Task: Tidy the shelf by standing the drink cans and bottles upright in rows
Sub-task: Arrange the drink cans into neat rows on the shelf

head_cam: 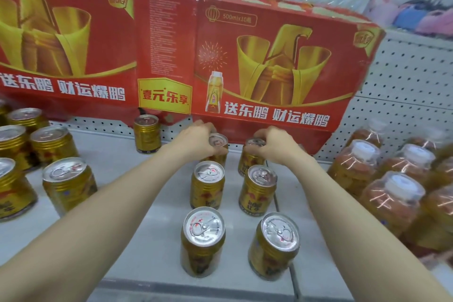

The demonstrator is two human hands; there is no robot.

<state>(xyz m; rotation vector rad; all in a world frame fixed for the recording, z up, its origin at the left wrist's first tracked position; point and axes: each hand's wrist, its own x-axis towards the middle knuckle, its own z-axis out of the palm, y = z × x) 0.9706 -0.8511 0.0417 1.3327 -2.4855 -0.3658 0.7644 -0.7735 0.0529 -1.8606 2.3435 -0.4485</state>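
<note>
Gold drink cans stand upright in two short rows on the white shelf (157,233). My left hand (198,140) grips the rim of the rear can of the left row (219,142). Fingers of my right hand (274,144) curl round the top of the rear can of the right row (251,157). In front of them stand two middle cans (207,185) (258,189) and two near cans (203,240) (275,244). A single can (147,133) stands further back on the left.
Several more gold cans (68,184) stand at the left. Clear plastic bottles of orange drink (392,203) crowd the right side. Large red gift cartons (269,68) lean against the pegboard back wall (404,95) right behind my hands.
</note>
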